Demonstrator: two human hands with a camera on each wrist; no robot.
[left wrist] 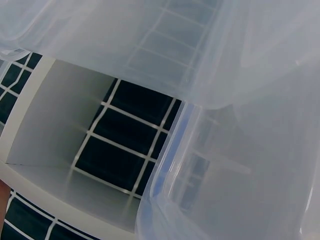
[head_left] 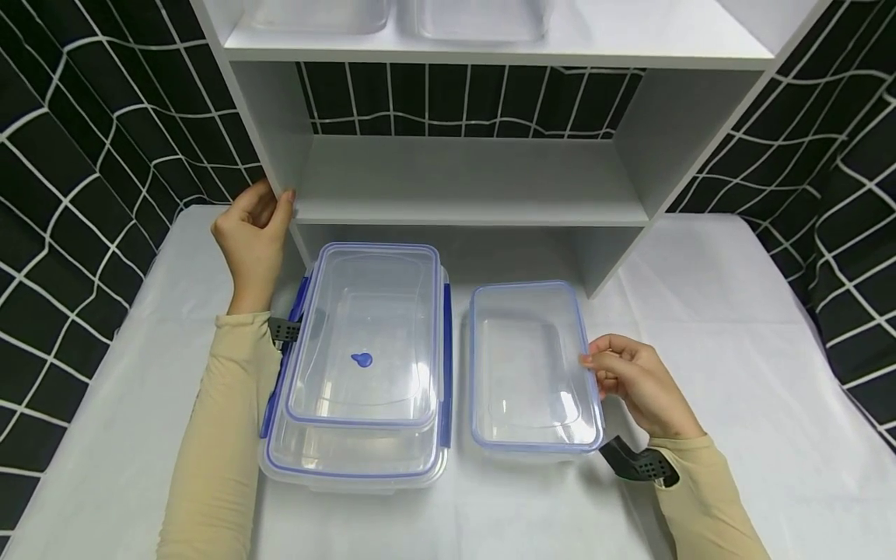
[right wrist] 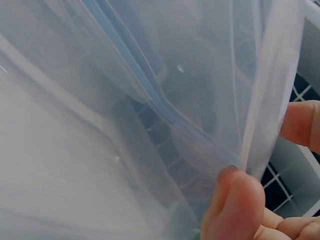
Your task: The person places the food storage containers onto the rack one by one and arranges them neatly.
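In the head view, my right hand [head_left: 633,381] pinches the right rim of a clear plastic food container [head_left: 528,365] with a blue edge, thumb on top and fingers below. The right wrist view shows the thumb [right wrist: 235,205] pressed against the clear plastic wall. My left hand [head_left: 255,233] grips the front edge of the white shelf unit's left side panel [head_left: 269,155], thumb on the inner side. Beside the left forearm stands a larger clear container [head_left: 357,459] with blue side clips. On it lies a smaller clear lid [head_left: 392,311] with a blue valve.
The white shelf unit's middle shelf [head_left: 462,179] lies in front of me. On the upper shelf [head_left: 630,39] stand two clear containers [head_left: 483,19]. A white cloth [head_left: 700,311] covers the table, and black curtains with white grid lines [head_left: 105,155] hang around it.
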